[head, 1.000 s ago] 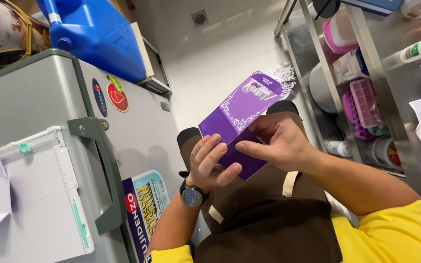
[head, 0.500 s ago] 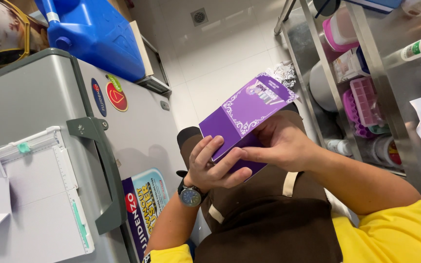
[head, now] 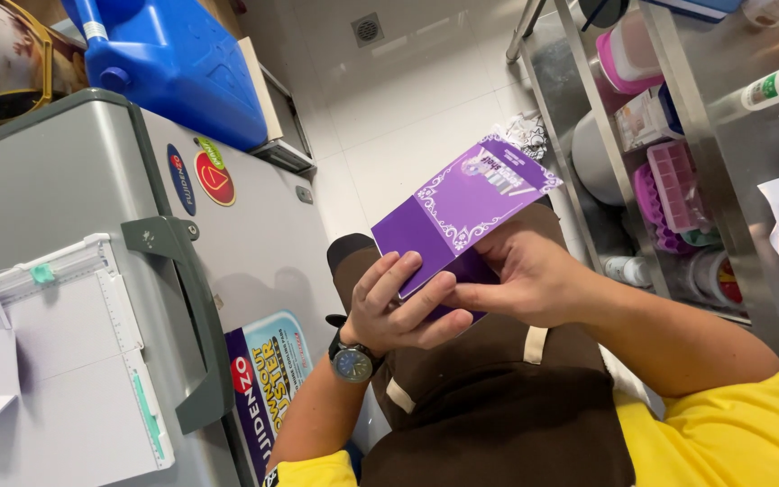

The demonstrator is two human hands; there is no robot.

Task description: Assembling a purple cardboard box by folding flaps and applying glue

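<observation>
1. Since a second ago the purple box has tipped further: its patterned face now shows more fully and its far end reaches higher toward the metal shelf rack.
2. The left hand has shifted little; the right hand has slid lower along the box's underside.
3. The box's long axis runs diagonally, from its near end at lower left in the hands to its far end at upper right.
4. One box, held above the brown apron, beside the grey freezer.
5. Both hands have their fingers closed around the box's lower end.
6. One blue jerrycan and one paper trimmer sit on the freezer.
</observation>
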